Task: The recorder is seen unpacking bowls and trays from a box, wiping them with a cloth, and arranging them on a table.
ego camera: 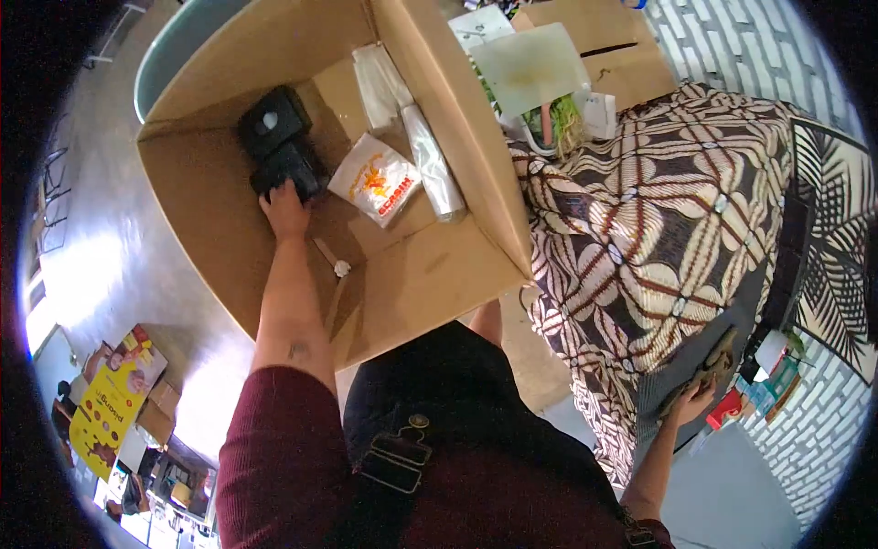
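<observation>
A large open cardboard box (439, 288) is tilted before me. My left hand (285, 209) reaches inside, with its fingers over the near edge of a black package (291, 165). Another black package (271, 120) with a pale round spot lies against it. To their right are a white printed plastic bag (376, 180), a roll of clear plastic (433, 161) and folded whitish plastic (377, 82). Far to the right, my right hand (696, 398) grips a crumpled brownish cloth-like thing (717, 360) over a grey surface (669, 394); its exact kind is unclear.
A table under a brown-and-cream patterned cloth (638, 226) stands right of the box. On it are a translucent lid (531, 65), green vegetables (568, 123) and flattened cardboard (617, 48). A yellow banner (103, 418) with writing and people stand at lower left.
</observation>
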Action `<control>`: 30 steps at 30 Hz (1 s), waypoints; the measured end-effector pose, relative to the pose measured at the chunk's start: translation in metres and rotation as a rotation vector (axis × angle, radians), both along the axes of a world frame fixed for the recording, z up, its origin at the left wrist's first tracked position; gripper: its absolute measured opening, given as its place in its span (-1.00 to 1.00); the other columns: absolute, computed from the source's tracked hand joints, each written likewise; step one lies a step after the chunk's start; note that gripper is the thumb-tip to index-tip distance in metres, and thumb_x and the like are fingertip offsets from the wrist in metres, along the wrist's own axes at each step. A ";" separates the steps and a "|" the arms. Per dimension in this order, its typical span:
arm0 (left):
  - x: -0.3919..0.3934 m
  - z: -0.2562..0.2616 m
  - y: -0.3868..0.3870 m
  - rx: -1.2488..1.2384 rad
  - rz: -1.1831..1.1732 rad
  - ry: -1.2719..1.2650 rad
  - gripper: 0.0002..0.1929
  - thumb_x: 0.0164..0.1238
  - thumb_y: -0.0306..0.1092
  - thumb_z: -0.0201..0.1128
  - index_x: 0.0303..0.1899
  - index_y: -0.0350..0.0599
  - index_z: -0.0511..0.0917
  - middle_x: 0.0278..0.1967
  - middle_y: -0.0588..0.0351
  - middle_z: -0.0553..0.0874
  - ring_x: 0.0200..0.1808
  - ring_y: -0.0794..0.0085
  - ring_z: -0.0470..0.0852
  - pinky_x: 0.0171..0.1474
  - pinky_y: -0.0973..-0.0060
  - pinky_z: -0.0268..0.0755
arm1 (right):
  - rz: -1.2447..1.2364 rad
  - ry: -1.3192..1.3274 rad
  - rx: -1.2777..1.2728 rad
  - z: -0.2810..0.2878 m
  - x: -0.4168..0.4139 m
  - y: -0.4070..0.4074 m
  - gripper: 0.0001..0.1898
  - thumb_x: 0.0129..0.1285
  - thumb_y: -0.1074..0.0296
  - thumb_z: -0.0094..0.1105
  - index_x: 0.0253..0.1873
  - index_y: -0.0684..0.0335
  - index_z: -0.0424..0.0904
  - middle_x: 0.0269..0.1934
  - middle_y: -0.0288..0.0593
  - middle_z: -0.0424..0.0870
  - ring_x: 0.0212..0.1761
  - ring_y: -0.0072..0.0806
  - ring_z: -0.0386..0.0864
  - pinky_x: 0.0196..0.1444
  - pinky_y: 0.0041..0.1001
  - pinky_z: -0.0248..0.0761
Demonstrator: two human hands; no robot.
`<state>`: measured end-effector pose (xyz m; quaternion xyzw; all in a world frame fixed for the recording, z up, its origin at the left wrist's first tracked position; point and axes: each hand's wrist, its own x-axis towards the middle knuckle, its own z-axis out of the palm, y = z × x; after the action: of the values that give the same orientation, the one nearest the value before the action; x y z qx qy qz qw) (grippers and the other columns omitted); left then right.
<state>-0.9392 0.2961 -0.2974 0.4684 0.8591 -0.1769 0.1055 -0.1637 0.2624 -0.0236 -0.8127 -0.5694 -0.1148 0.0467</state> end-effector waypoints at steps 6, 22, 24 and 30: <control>0.064 0.158 0.012 0.292 -0.010 -0.178 -0.35 -0.11 -0.18 0.43 0.07 -0.19 0.39 -0.11 -0.09 0.59 0.00 0.09 0.48 0.25 0.05 0.06 | 0.082 0.068 0.082 0.015 0.013 -0.005 -0.56 0.34 0.14 -0.12 0.20 0.29 0.36 0.10 0.11 0.43 0.10 0.00 0.40 0.16 -0.23 0.24; 0.611 0.390 0.031 0.407 -1.788 -0.674 -0.30 -0.25 -0.24 0.47 0.04 -0.29 0.41 -0.27 0.06 0.61 -0.10 0.27 0.53 0.10 0.24 0.14 | -0.076 1.002 1.173 0.242 0.082 -0.172 -0.47 0.24 0.10 -0.14 0.17 0.40 0.34 0.08 0.03 0.46 0.10 -0.21 0.45 0.13 -0.29 0.35; 0.645 0.369 0.024 0.416 -1.830 -0.661 -0.28 -0.25 -0.24 0.47 0.06 -0.30 0.39 -0.22 0.04 0.60 -0.05 0.28 0.52 0.12 0.22 0.13 | -0.025 0.832 0.989 0.230 0.079 -0.168 -0.42 0.22 0.00 -0.10 0.13 0.43 0.39 0.10 0.00 0.46 0.14 -0.25 0.40 0.22 -0.32 0.19; 0.663 0.361 0.047 0.528 -1.664 -1.417 0.15 -0.57 -0.08 0.61 0.27 -0.21 0.20 0.28 -0.25 0.13 0.36 -0.04 0.09 0.34 0.09 -0.04 | -0.020 0.922 0.736 0.174 0.044 -0.110 -0.60 0.03 0.61 -0.11 -0.01 0.28 0.55 -0.15 -0.04 0.59 -0.05 -0.32 0.52 0.11 -0.45 0.28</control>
<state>-0.2760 0.3431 0.0638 0.8987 0.0358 0.3013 0.3166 -0.1200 0.1526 0.1503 -0.7145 -0.4052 0.0599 0.5672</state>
